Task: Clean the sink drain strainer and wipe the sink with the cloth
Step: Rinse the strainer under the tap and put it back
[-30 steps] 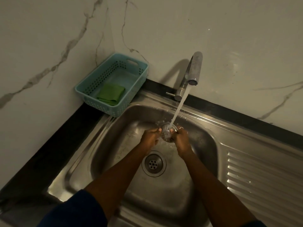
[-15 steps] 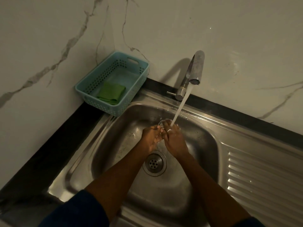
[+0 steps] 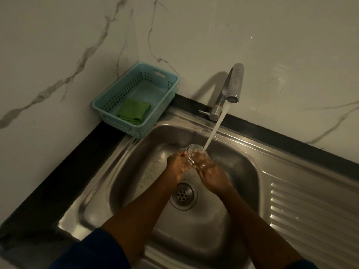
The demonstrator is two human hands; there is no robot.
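The round metal drain strainer (image 3: 191, 150) is held over the steel sink (image 3: 136, 171) under the running stream from the tap (image 3: 232, 88). My left hand (image 3: 177, 165) grips its left edge. My right hand (image 3: 210, 170) lies across the strainer's right side with water running over its fingers, which cover most of the strainer. Below my hands the open drain (image 3: 183, 194) shows its holes. A folded green cloth (image 3: 134, 111) lies in the light blue basket (image 3: 108, 105) at the sink's back left corner.
Marble-patterned walls close in the back and left. A black counter strip (image 3: 58, 183) runs along the sink's left side. The ribbed draining board (image 3: 310, 214) takes up the right.
My right hand has slid over the strainer and now covers more of it, with the stream hitting its fingers. The strainer sits tilted between both hands.
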